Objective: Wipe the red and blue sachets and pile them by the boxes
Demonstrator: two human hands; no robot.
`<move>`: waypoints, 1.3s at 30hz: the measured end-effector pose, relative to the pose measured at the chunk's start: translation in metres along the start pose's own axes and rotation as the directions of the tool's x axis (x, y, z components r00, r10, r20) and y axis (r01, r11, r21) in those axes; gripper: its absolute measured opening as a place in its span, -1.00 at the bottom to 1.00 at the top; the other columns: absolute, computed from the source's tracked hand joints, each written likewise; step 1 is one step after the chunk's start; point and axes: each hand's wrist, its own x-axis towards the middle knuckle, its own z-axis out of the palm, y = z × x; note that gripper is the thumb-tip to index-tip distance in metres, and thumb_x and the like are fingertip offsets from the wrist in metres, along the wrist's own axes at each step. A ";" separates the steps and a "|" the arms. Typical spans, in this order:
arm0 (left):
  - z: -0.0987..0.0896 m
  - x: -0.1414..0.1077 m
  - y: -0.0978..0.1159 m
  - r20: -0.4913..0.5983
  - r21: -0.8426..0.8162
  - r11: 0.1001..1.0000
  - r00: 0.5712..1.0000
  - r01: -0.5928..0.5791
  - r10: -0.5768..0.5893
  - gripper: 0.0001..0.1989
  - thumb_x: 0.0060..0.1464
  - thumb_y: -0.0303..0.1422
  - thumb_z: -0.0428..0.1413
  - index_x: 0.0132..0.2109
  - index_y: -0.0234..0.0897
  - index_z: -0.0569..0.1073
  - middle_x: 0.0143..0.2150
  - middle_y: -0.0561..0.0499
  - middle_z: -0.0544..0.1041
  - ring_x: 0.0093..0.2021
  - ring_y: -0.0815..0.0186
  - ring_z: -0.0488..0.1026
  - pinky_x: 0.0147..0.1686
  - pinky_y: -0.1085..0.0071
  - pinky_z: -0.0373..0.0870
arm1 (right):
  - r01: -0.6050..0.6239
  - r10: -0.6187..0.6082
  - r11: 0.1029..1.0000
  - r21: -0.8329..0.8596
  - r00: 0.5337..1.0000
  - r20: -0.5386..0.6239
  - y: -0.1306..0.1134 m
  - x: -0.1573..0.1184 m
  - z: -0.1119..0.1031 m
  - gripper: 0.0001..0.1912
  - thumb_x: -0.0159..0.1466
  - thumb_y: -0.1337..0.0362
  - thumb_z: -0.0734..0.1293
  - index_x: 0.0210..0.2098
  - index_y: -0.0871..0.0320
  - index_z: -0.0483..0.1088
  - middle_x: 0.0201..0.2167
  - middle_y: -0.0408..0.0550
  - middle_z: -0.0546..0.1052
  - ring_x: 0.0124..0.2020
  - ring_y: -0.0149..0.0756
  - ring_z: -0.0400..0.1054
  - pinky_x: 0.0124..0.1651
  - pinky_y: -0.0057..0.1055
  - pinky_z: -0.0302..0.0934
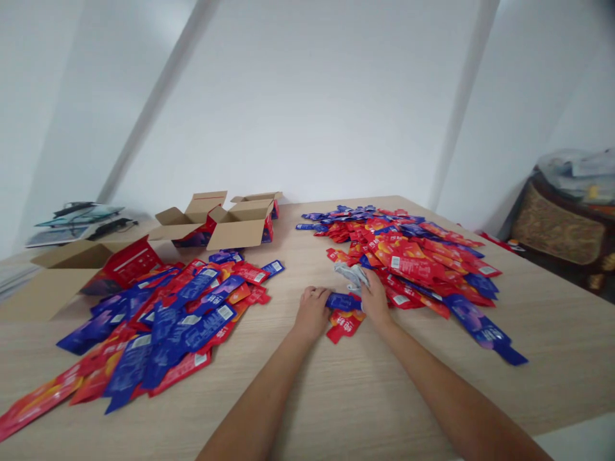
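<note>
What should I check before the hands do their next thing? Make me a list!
1. Left hand at the blue packet: ok, at its left end.
2. Right hand holding the gray cloth: ok.
3. Blue packet lying apart from other packets: not ok; a red packet sticks out from under it.
4. Left pile and right pile kept apart: ok, bare tabletop lies between.
5. Box flaps open: ok.
6. What's at the bottom of the boxes: cannot tell; it's hidden.
</note>
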 end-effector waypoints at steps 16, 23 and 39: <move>-0.022 -0.018 -0.005 0.006 0.156 0.986 0.998 0.062 -0.064 -0.73 0.21 -0.49 -0.12 -0.14 -0.23 0.46 -0.17 -0.09 0.47 -0.07 0.18 0.33 -0.03 0.25 0.28 | 0.304 0.000 0.816 -0.491 0.850 0.526 -0.006 0.000 0.010 -0.35 0.04 0.56 0.24 0.15 0.25 0.28 0.18 0.13 0.31 0.18 -0.06 0.14 0.19 -0.13 0.02; 0.002 -0.007 0.000 -0.065 -0.054 0.998 0.998 -0.023 0.020 -0.38 0.07 -0.27 0.10 0.24 -0.30 0.11 0.27 -0.22 0.18 0.25 0.10 0.13 0.19 0.09 0.12 | 0.165 -0.041 0.941 -0.294 0.921 0.387 -0.007 -0.002 0.014 -0.37 0.04 0.58 0.12 0.11 0.25 0.32 0.10 0.11 0.40 0.13 -0.16 0.21 0.19 -0.20 0.08; -0.008 -0.005 -0.012 0.061 -0.755 0.550 0.874 0.355 -0.481 -0.74 0.06 -0.33 0.04 -0.10 -0.22 0.48 -0.08 -0.09 0.53 0.00 0.08 0.42 0.05 0.17 0.30 | 0.369 -0.403 0.914 0.169 0.779 0.480 -0.054 -0.039 0.029 -0.32 0.13 0.50 0.10 0.26 0.18 0.07 0.27 0.08 0.17 0.29 -0.25 -0.02 0.28 -0.12 -0.04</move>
